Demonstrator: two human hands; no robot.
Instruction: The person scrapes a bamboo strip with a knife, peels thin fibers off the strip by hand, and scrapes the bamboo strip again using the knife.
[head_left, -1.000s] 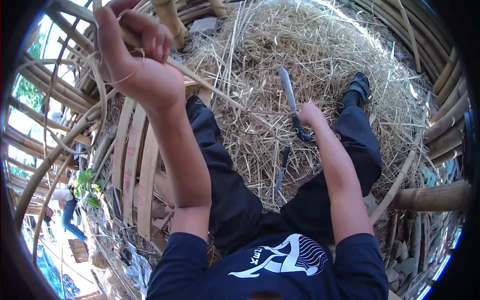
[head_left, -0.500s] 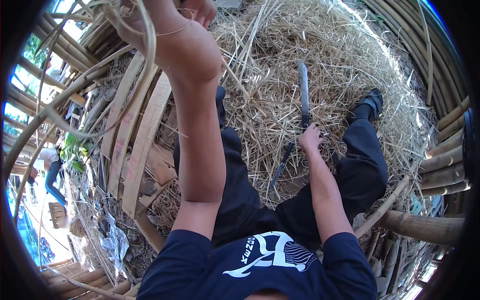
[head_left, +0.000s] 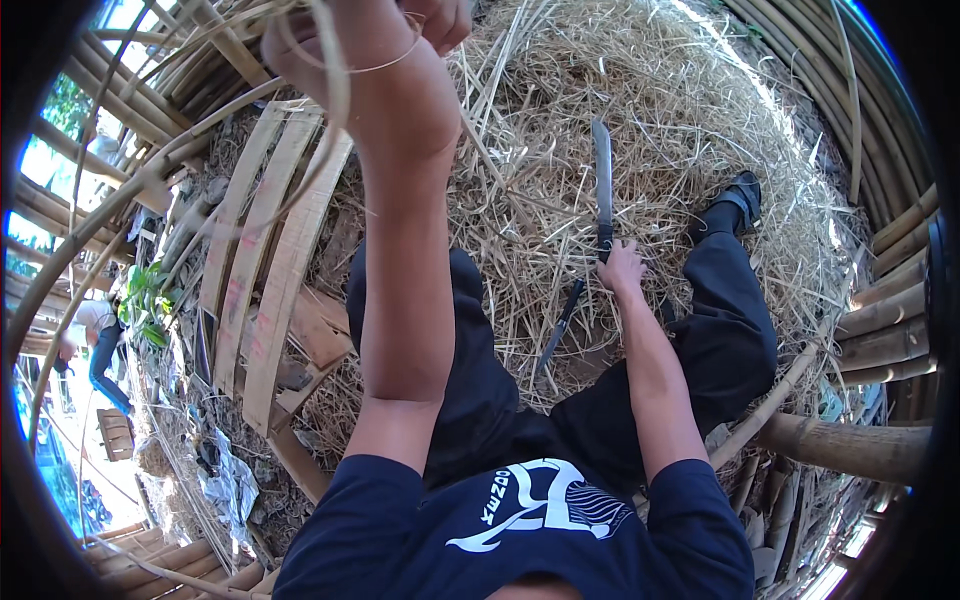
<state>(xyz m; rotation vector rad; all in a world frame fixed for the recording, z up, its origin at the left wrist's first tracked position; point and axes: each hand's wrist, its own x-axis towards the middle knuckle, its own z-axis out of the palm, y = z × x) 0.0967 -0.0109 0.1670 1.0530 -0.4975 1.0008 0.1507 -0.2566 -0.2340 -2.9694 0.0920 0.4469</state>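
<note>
Head view: straw heap (head_left: 650, 130) amid bamboo poles (head_left: 880, 310).

Hard sunlight is blazing over the straw (head_left: 640, 130), shadow is pooling along the lower edge, and fisheye distortion is bending the bamboo poles (head_left: 880, 300).

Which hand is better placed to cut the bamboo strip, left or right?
Right. The right hand already grips the long knife, blade lying over the straw pile. The left hand is raised, holding the thin bamboo strip, so it likely only steadies it.
</note>
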